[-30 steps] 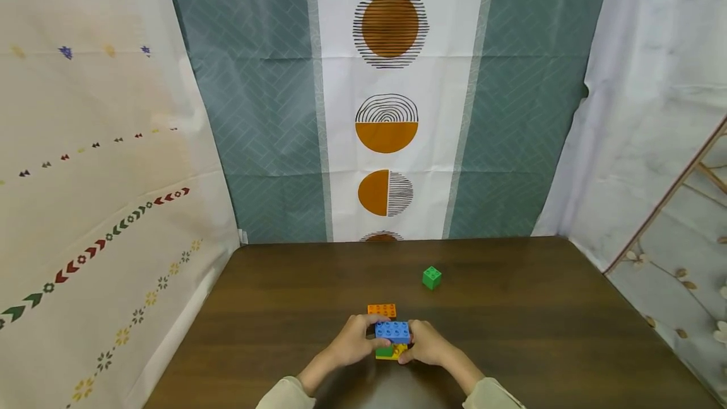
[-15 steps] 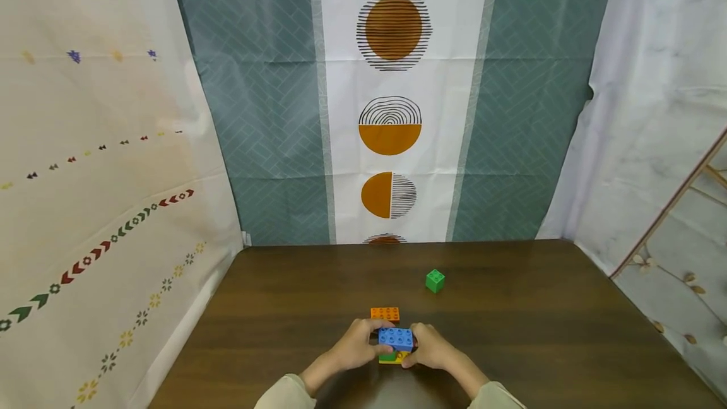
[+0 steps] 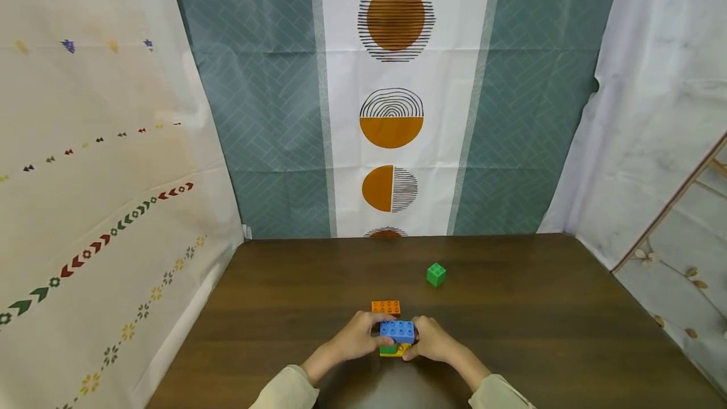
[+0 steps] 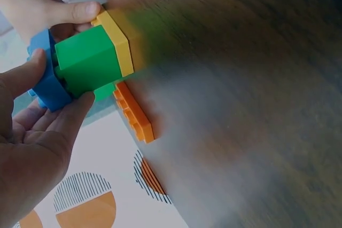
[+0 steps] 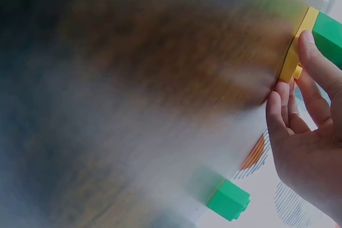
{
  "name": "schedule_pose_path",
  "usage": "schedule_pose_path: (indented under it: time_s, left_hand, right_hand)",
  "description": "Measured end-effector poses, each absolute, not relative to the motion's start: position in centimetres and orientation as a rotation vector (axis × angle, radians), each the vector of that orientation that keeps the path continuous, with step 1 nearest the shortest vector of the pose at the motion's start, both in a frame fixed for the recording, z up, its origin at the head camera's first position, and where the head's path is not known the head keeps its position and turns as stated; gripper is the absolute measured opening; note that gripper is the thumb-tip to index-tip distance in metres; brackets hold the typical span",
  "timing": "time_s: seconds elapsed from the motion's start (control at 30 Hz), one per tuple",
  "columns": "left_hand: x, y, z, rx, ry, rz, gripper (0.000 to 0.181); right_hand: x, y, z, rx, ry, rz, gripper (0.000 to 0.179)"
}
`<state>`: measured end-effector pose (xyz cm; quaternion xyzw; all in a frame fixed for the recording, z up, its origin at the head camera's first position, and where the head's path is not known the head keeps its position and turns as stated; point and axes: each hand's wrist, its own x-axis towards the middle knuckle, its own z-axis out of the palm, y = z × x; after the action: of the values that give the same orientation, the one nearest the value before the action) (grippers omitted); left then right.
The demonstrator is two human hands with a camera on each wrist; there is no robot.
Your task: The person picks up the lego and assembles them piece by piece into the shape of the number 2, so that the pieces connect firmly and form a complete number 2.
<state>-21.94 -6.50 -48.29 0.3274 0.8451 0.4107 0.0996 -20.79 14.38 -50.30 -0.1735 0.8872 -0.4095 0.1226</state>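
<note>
My left hand (image 3: 359, 335) holds a blue toy building brick (image 3: 397, 331) between thumb and fingers, studs up. Right beneath it stands a green brick (image 4: 88, 60), some of its studs showing along the blue brick's underside in the left wrist view. The green brick sits on a yellow brick (image 4: 118, 41), which lies low at the table. Gripping the yellow brick at its right end is my right hand (image 3: 434, 339), the thumb along its near side. A free yellow stud (image 5: 297, 72) shows beside the green brick in the right wrist view.
Just behind the stack lies an orange brick (image 3: 386, 307) on the dark wooden table (image 3: 272, 308). Farther back and to the right stands a small green brick (image 3: 436, 275). Patterned cloths hang at the back and both sides.
The head view has shifted slightly. Both hands keep their hold on the bricks in nearly the same place, and the orange and small green bricks stay put.
</note>
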Motion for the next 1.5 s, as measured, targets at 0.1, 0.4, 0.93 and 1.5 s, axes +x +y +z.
schedule_pose_path:
  time_s: [0.1, 0.4, 0.93, 1.5]
  left_hand:
    - [-22.17, -6.46, -48.06, 0.968, 2.505, 1.181, 0.037]
    - [-21.91, -6.22, -48.26, 0.976, 2.489, 1.138, 0.036]
    - [-22.29, -6.48, -47.96, 1.092, 2.504, 1.098, 0.039]
    - [-22.41, -6.53, -48.52, 1.047, 2.537, 1.116, 0.036]
  right_hand:
    - [-20.86, 14.5, -50.17, -0.498, 2.579, -1.199, 0.037]
    - [-20.37, 15.05, -50.6, -0.454, 2.545, -1.197, 0.044]
    - [-20.68, 14.94, -50.37, -0.484, 2.565, -1.189, 0.037]
    - [-21.11, 14.86, -50.25, -0.5, 2.568, -1.205, 0.034]
